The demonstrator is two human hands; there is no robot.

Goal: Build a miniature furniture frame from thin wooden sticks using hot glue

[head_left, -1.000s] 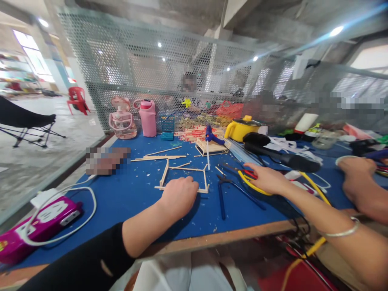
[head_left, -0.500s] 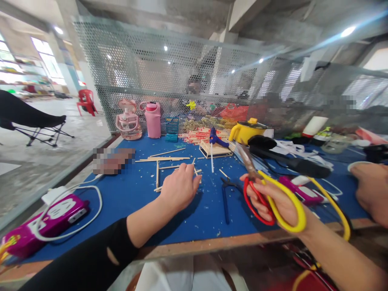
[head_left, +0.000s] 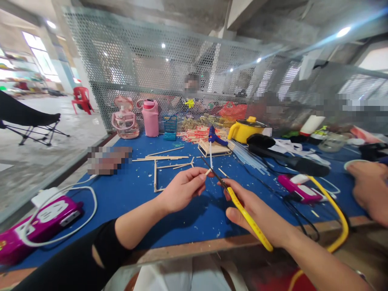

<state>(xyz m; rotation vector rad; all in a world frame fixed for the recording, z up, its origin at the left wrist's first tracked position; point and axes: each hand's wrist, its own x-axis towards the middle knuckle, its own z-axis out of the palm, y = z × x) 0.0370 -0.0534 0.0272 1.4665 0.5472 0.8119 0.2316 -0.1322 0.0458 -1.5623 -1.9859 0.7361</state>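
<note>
Between the thumb and fingers of my left hand (head_left: 181, 189) is a short wooden stick (head_left: 208, 172). My right hand (head_left: 257, 208) grips a pair of scissors (head_left: 249, 218) by the handles; the yellow loop is seen edge-on. The dark blades cross close to the tip of the stick, but I cannot tell if they touch it. Left of my left hand lies an open frame of thin sticks (head_left: 155, 176), partly hidden by that hand. Beyond it rest several loose sticks (head_left: 163, 158).
A blue glue gun (head_left: 212, 132) stands by a small stick tray (head_left: 216, 153); translucent glue sticks (head_left: 250, 158) lie right of it. Purple power strips (head_left: 57, 220) sit at both sides. A yellow pot (head_left: 247, 131) and pink bottle (head_left: 150, 121) stand behind. Another person's hand (head_left: 371, 186) is at right.
My left hand has lifted off the stick frame and moved right with a short stick. My right hand has turned the scissors and brought the blades left to the stick; the blue-handled pliers are now hidden.
</note>
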